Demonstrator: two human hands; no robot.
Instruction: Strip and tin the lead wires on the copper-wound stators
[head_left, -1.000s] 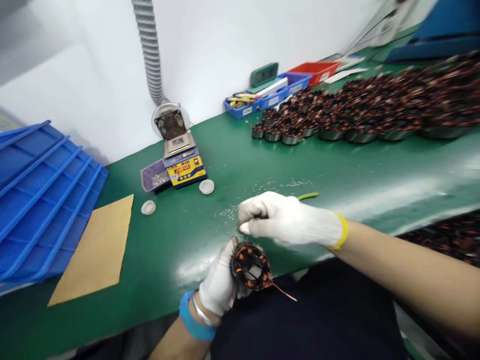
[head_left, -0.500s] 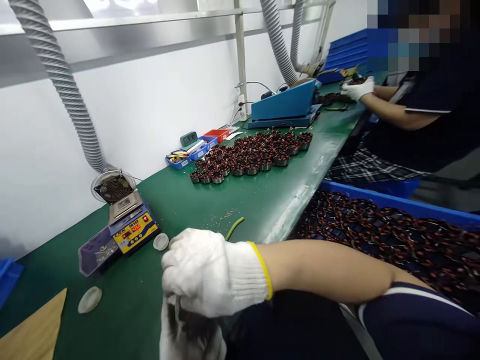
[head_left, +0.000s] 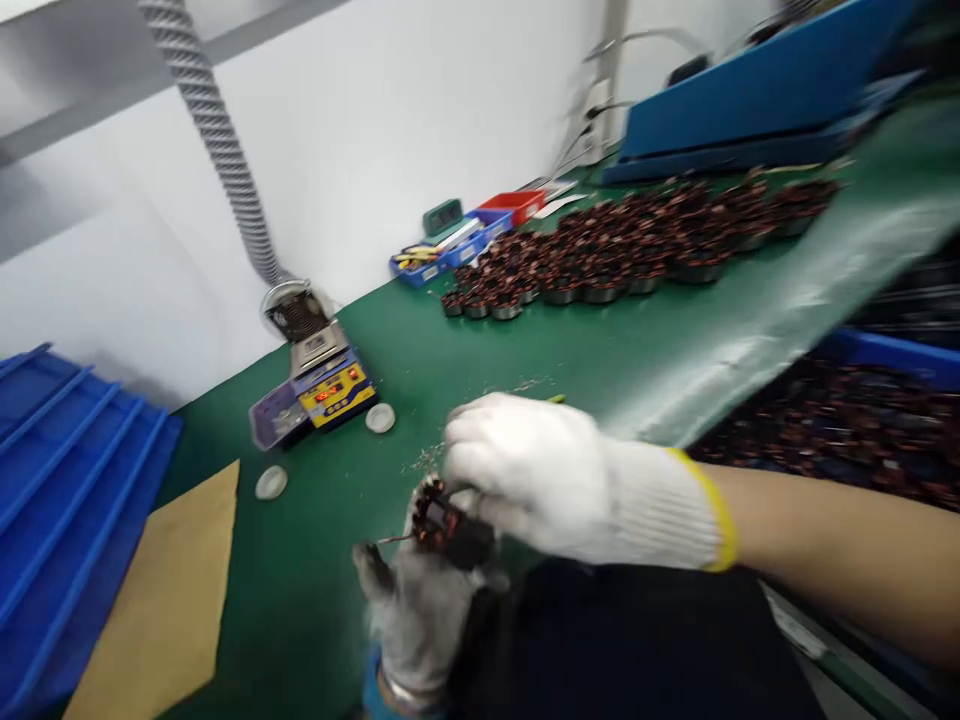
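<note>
My left hand (head_left: 427,610), in a greyish, stained glove, is wrapped round a copper-wound motor stator (head_left: 448,527) at the bench's near side. One lead wire sticks out from the stator to the left. My right hand (head_left: 529,465), in a white knitted glove with a yellow cuff, is curled just above and right of the stator. Its fingertips reach the stator's upper right edge, and blur hides what they pinch. Beyond the hands, small clippings (head_left: 427,458) lie scattered on the green bench (head_left: 315,560).
A yellow-fronted soldering unit (head_left: 337,393) stands at left under a grey hose (head_left: 225,140), with two white caps (head_left: 380,418) nearby. Many stators (head_left: 600,255) stand at the back; more fill a blue crate (head_left: 900,355) at right. Cardboard (head_left: 172,590) and a blue bin (head_left: 67,500) lie left.
My view has swung left and down. My left hand and the stator, mostly hidden before, now show. The right hand has shifted off the left hand toward the stator's upper right.
</note>
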